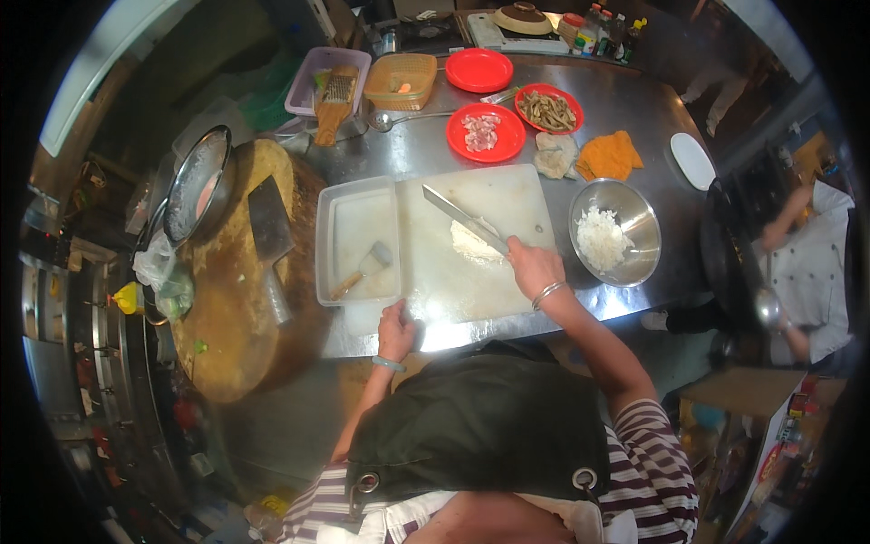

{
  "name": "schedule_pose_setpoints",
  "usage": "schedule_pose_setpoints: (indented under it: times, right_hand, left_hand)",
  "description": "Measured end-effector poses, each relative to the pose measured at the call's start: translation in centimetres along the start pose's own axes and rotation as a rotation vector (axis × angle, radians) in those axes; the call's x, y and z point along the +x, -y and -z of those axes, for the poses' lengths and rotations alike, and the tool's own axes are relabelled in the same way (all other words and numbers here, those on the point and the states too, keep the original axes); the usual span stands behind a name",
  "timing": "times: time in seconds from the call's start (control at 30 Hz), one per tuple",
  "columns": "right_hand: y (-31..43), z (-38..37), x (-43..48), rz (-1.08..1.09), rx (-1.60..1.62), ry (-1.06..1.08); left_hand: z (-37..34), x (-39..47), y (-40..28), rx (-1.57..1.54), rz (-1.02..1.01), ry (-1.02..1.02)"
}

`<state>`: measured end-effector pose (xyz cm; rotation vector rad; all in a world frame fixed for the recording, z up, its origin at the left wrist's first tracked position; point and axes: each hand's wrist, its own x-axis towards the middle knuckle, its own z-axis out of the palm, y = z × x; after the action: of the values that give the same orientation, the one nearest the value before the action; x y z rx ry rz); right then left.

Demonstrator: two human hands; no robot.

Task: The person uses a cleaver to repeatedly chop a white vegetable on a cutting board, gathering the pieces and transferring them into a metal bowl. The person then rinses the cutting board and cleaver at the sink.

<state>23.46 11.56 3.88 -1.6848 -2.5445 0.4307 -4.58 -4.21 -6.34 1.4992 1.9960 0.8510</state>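
Observation:
My right hand (537, 270) grips the handle of a kitchen knife (445, 207). Its broad blade slants to the upper left over a pale, finely chopped heap (472, 246) on a white cutting board (503, 299). My left hand (395, 332) is at the board's front edge, beside the near corner of a clear plastic tub (323, 238); whether its fingers grip anything is unclear. Inside the tub lies a scraper (367, 268) with a wooden handle. A steel bowl (649, 238) of chopped white food (600, 239) stands right of the board.
On the left, a cleaver (270, 221) lies on a round wooden chopping block (224, 340), near a pan (197, 183). Behind the board are red plates of meat (481, 132) and brown strips (547, 111), plus an orange cloth (608, 155). A co-worker (809, 272) stands at right by a wok (724, 238).

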Motion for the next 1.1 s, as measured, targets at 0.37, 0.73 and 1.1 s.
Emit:
schedule_pose_setpoints:
  times: [0.37,0.73,1.1]
  right_hand:
    - [-0.7,-1.3,-1.5,-0.036,0.063,-0.021]
    - [-4.0,-3.5,-1.7,-0.091,0.125,-0.020]
    - [-4.9,-10.6,-5.5,-0.629,1.344,0.114]
  left_hand:
    - [0.1,0.2,0.3,0.022,-0.009,0.026]
    - [0.1,0.6,0.9,0.040,-0.046,0.029]
    - [-0.1,0.4,0.4,0.034,-0.054,0.009]
